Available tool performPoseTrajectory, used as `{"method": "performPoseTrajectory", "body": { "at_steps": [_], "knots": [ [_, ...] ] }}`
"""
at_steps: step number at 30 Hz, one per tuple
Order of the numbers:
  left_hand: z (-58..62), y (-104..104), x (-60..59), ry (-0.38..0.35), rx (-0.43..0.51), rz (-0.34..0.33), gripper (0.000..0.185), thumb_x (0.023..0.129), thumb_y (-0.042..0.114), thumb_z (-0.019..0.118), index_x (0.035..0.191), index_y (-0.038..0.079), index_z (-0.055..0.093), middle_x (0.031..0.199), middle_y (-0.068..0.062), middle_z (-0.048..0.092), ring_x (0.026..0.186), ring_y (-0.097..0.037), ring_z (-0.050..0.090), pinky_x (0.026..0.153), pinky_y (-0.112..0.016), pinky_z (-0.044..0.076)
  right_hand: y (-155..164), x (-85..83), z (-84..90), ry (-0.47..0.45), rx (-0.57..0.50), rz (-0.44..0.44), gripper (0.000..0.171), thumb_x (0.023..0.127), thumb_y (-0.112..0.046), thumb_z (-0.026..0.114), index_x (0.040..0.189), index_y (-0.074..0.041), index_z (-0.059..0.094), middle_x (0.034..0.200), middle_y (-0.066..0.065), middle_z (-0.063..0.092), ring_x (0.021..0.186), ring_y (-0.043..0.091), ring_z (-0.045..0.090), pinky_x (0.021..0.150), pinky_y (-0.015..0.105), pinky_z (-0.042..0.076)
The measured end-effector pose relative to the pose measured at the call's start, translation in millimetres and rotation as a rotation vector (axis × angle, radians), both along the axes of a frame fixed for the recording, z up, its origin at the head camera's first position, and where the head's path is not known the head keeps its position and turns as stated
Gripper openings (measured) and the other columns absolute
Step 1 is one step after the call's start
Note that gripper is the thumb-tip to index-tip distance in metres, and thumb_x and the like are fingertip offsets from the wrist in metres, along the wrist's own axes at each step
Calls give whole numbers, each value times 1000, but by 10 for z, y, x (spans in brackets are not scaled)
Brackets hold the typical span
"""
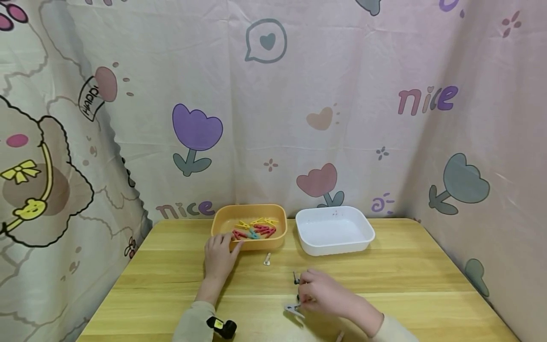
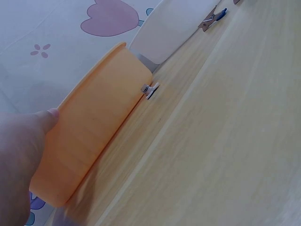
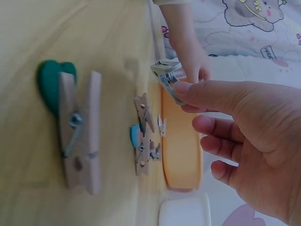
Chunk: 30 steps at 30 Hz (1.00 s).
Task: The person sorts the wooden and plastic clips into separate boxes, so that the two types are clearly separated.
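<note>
Printed curtain [image 1: 265, 104] backs a wooden counter [image 1: 162, 285]. Taking the right hand [image 1: 326, 294] as dial centre, I find the white tray [image 1: 333, 249] at twelve o'clock and the orange tray [image 1: 265, 245] between ten and eleven, its near-left rim gripped by the left hand [image 1: 220, 259]. The right hand pinches a pale metallic clip [image 3: 167, 69] between thumb and forefinger, raised off the counter at eight o'clock. Good practice, in my judgement: a light but firm pinch, so the clip neither slips nor springs, with the left hand steadying the tray. Right wrist view discloses a green-hearted wooden peg [image 3: 93, 136] whose heart the head view does not show. Head view alone records the red, yellow and teal pegs [image 1: 266, 231] inside the orange tray; left wrist view gives its outer wall, not its contents.
</note>
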<state>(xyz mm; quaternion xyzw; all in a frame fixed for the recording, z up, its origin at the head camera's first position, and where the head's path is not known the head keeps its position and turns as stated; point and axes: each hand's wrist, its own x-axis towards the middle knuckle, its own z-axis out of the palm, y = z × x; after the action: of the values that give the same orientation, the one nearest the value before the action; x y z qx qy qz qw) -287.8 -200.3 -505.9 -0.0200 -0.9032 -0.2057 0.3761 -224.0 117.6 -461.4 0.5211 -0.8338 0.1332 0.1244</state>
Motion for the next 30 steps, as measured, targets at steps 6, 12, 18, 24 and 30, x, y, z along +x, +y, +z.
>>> {"method": "performPoseTrajectory", "body": {
  "at_steps": [6, 12, 18, 24, 30],
  "knots": [
    [0, 1, 6, 10, -4, 1, 35, 80, 36, 79, 96, 7, 66, 90, -12, 62, 88, -33, 54, 88, -48, 41, -39, -57, 62, 14, 1, 3, 20, 72, -24, 84, 71, -24, 63, 87, -12, 56, 82, 2, 47, 74, 16, 42],
    [18, 1, 15, -8, -4, -2, 36, 82, 37, 77, 97, 7, 67, 92, -12, 62, 90, -33, 54, 89, -48, 41, -73, -147, 126, 38, -18, 16, 20, 73, -24, 84, 71, -23, 64, 85, -10, 56, 80, 3, 44, 72, 15, 40],
    [35, 13, 24, -10, -5, -7, 36, 82, 36, 78, 98, 6, 67, 92, -13, 62, 90, -33, 54, 89, -48, 41, -71, -232, 206, 74, -51, 19, 20, 73, -24, 84, 73, -23, 63, 85, -9, 56, 79, 4, 47, 70, 17, 38],
    [42, 14, 27, -18, -10, -3, 36, 82, 37, 77, 98, 6, 67, 92, -12, 62, 89, -32, 53, 88, -47, 41, -57, -321, 301, 101, -79, 8, 20, 73, -21, 84, 74, -22, 64, 84, -8, 56, 79, 5, 48, 69, 17, 39],
    [23, 2, 18, -13, -8, 1, 37, 82, 37, 77, 98, 6, 67, 93, -12, 62, 90, -33, 54, 90, -48, 41, -48, -382, 393, 75, -74, -47, 19, 75, -24, 83, 75, -22, 64, 88, -8, 56, 79, 6, 46, 70, 20, 40]
  ]
}}
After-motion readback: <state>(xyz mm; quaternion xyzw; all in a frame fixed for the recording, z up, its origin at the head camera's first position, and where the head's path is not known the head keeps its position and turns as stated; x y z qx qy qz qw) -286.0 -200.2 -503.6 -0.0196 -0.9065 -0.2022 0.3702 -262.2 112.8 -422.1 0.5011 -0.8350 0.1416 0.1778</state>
